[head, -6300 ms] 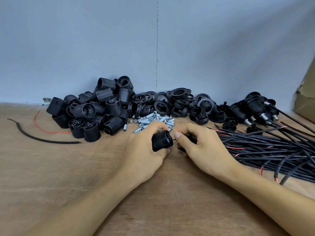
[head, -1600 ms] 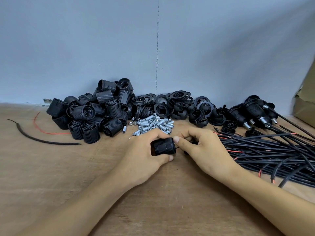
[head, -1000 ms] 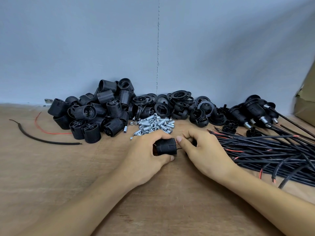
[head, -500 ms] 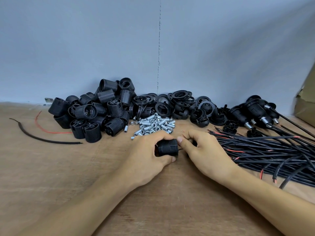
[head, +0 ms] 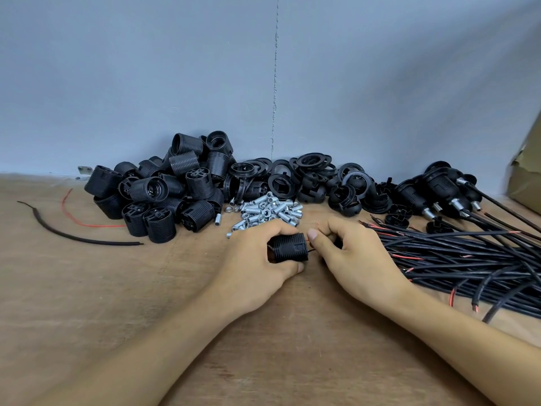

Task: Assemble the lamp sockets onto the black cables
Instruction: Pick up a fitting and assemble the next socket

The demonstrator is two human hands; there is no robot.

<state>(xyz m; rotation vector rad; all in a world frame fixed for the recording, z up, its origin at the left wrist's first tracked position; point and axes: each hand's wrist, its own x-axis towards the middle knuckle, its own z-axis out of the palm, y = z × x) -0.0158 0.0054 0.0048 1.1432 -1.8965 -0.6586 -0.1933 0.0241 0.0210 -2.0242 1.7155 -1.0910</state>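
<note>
My left hand (head: 257, 265) grips a black ribbed lamp socket (head: 289, 247) lying on its side just above the wooden table (head: 87, 288). My right hand (head: 351, 256) is right beside it, fingers curled, pinching a thin red and black wire end at the socket's right face; what else it holds is hidden. A bundle of black cables (head: 468, 259) with red wire tips lies to the right, behind my right hand.
A pile of black socket bodies (head: 164, 194) sits at the back left, black rings and caps (head: 310, 177) in the middle, small metal nipples (head: 266, 212) in front. Finished sockets on cables (head: 433, 191) lie back right. A loose black cable piece (head: 73, 235) and a cardboard box (head: 527, 177) flank the scene.
Both hands stayed together at the socket, drifting slightly right. The socket has turned a little in my left hand, and a red wire tip now shows at its right end.
</note>
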